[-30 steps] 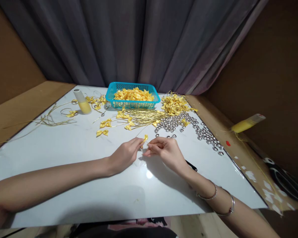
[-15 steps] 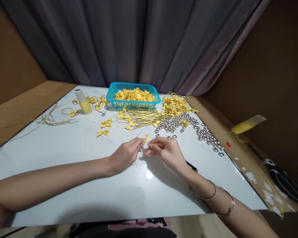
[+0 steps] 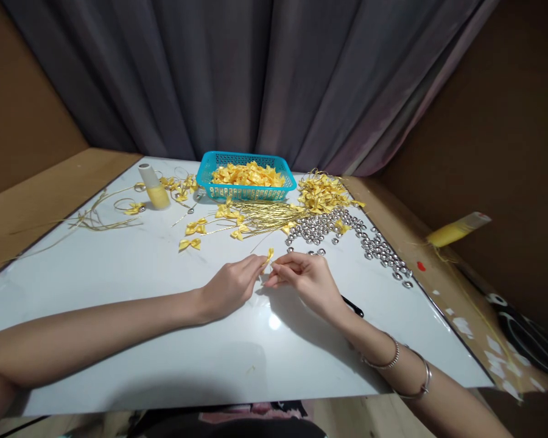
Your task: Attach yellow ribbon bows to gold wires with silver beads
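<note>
Over the middle of the white table (image 3: 173, 365), my left hand (image 3: 232, 283) pinches a small yellow ribbon bow (image 3: 269, 255) between thumb and fingers. My right hand (image 3: 304, 277) is closed in a pinch just right of the bow, its fingertips almost meeting the left ones. A thin thread or wire seems to run by the bow toward the right fingertips, but it is too fine to tell what they hold. More loose bows (image 3: 190, 244) lie beyond my left hand. Silver beads (image 3: 317, 226) are spread beyond my right hand.
At the back stands a blue basket (image 3: 246, 193) of yellow bows. Gold cords (image 3: 269, 214) lie before it, with a bow pile (image 3: 322, 193) at their right. A yellow-filled bottle (image 3: 154, 187) stands left. Scissors (image 3: 525, 331) lie on the right ledge; a black-handled tool (image 3: 352, 306) lies behind my right wrist.
Almost nothing differs. Both hands stay together at the bow, with only a very slight shift of the fingers.
</note>
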`<state>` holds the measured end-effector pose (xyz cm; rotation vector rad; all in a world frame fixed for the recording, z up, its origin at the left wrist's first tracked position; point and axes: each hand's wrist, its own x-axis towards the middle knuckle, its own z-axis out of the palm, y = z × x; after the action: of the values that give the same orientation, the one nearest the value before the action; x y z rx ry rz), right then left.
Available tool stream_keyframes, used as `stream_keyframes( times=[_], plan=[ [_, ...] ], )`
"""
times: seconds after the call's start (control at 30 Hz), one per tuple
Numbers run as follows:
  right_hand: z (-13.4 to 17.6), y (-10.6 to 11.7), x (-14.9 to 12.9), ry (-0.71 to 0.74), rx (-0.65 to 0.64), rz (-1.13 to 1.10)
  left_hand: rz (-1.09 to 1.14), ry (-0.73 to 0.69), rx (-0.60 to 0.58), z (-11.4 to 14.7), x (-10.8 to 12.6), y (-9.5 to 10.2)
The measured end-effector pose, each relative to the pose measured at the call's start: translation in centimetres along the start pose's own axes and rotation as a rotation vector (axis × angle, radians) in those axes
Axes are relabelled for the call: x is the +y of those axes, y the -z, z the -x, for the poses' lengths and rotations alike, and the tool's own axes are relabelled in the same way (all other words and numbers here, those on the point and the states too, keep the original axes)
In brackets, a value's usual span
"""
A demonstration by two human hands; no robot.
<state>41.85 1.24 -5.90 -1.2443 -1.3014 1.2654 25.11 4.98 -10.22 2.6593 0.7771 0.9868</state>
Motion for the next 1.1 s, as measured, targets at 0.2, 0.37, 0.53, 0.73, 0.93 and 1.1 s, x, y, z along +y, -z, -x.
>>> stream_keyframes(
  times=[0.2, 0.37, 0.53, 0.73, 0.93, 1.1],
  plan=[
    [0.07, 0.01, 0.02, 0.013, -0.008, -0.031, -0.034, -0.050, 0.001, -0.02, 0.06, 0.17],
    [0.04, 0.02, 0.11, 0.013, -0.013, -0.038, -0.041, -0.078, -0.018, -0.01, 0.07, 0.26],
    [0.11, 0.01, 0.13, 0.019, -0.019, -0.021, -0.016, -0.096, -0.039, 0.08, 0.06, 0.35],
    [-0.18, 0.13, 0.17, 0.010, -0.033, -0.041, 0.152, -0.037, -0.011, -0.13, 0.01, 0.47],
    [-0.73, 0.46, 0.11, 0.026, -0.049, 0.016, 0.306, 0.197, 0.040, -0.55, 0.36, 0.65],
    [-0.72, 0.87, -0.39, 0.026, -0.026, 0.102, 0.351, 0.251, 0.052, -0.67, 0.48, 0.76]
  ],
)
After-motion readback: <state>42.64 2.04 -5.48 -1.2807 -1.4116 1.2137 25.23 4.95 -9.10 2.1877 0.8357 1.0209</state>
